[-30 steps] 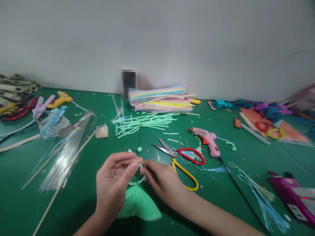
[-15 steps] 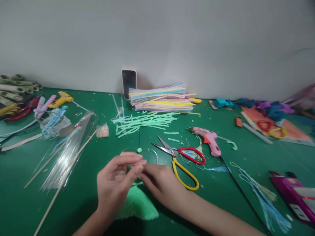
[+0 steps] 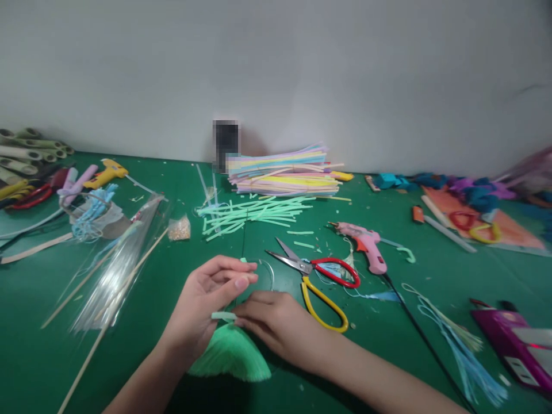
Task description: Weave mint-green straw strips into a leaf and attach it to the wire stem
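Note:
My right hand point(image 3: 276, 325) pinches the end of a short pale green strip point(image 3: 223, 315) just above a bright green tassel point(image 3: 235, 352). My left hand point(image 3: 211, 299) is raised beside it, its thumb and fingers close together at the tips; whether something thin lies between them is too small to tell. A clear ring point(image 3: 269, 273) shows partly behind my hands, with a small green piece point(image 3: 244, 260) at its top. Open scissors point(image 3: 307, 268) with one red and one yellow handle lie to the right.
A pink glue gun point(image 3: 364, 244) with a black cord lies right of the scissors. Green strips point(image 3: 259, 214) and bundled coloured strips point(image 3: 284, 172) lie behind my hands. Thin sticks and clear plastic packs point(image 3: 125, 259) are at left, a magenta device point(image 3: 509, 342) at right.
My right hand has moved down and slightly left, away from my left fingertips. The short green strip now shows above the tassel. My left hand has shifted slightly.

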Action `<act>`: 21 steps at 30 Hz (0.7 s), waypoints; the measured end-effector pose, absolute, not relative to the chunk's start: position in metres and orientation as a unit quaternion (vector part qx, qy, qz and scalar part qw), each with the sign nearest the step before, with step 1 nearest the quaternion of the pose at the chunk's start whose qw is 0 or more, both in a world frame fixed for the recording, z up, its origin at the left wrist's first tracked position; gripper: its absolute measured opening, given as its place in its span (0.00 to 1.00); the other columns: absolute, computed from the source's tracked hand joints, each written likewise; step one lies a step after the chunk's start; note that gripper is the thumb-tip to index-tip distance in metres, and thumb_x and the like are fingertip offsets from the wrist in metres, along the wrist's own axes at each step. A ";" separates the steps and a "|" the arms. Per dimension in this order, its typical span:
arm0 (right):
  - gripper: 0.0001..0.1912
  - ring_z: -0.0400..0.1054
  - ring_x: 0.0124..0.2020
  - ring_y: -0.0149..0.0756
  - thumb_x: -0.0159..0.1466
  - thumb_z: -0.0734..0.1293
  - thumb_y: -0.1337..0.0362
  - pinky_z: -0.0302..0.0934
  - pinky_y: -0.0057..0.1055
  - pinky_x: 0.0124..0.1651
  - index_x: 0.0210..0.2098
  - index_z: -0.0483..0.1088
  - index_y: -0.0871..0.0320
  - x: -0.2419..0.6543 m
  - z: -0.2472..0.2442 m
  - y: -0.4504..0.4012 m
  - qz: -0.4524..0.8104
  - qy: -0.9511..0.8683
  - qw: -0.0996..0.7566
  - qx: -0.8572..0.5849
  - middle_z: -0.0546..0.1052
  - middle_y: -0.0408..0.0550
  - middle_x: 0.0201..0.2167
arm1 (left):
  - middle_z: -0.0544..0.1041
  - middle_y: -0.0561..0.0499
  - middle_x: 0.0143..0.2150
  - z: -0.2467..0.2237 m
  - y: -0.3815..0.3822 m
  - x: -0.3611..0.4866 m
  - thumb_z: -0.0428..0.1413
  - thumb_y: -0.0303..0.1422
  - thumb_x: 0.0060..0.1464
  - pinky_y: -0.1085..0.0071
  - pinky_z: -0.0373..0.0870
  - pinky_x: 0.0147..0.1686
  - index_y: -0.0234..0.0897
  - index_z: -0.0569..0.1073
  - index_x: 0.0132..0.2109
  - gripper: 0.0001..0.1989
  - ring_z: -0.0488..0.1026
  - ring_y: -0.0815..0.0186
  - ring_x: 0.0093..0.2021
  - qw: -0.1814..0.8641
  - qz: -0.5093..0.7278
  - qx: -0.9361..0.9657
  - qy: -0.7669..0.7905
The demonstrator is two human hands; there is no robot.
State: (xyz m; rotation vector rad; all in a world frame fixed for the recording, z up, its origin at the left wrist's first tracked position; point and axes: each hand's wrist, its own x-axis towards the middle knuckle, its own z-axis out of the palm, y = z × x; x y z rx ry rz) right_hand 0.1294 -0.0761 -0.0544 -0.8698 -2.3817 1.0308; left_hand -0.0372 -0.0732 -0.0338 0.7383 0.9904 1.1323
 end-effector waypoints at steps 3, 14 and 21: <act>0.10 0.74 0.42 0.36 0.68 0.63 0.63 0.65 0.28 0.46 0.44 0.75 0.57 0.126 -0.053 -0.070 0.400 -0.827 0.227 -0.322 0.81 0.49 0.41 | 0.84 0.48 0.34 -0.034 -0.074 -0.037 0.67 0.29 0.48 0.79 0.74 0.41 0.38 0.80 0.34 0.05 0.79 0.64 0.47 0.702 0.493 0.318 0.404; 0.10 0.75 0.47 0.35 0.66 0.66 0.65 0.66 0.30 0.48 0.47 0.75 0.53 0.118 -0.050 -0.065 0.469 -0.765 0.306 -0.317 0.80 0.45 0.47 | 0.82 0.43 0.49 -0.036 -0.079 -0.031 0.66 0.34 0.48 0.70 0.74 0.45 0.40 0.81 0.34 0.06 0.75 0.55 0.54 0.667 0.476 0.384 0.425; 0.04 0.74 0.34 0.32 0.61 0.72 0.64 0.65 0.26 0.39 0.34 0.77 0.57 0.123 -0.054 -0.062 0.460 -0.754 0.307 -0.354 0.81 0.45 0.32 | 0.81 0.47 0.50 -0.023 -0.082 -0.076 0.53 0.36 0.61 0.69 0.69 0.54 0.47 0.80 0.48 0.13 0.75 0.58 0.53 0.389 0.405 0.621 0.547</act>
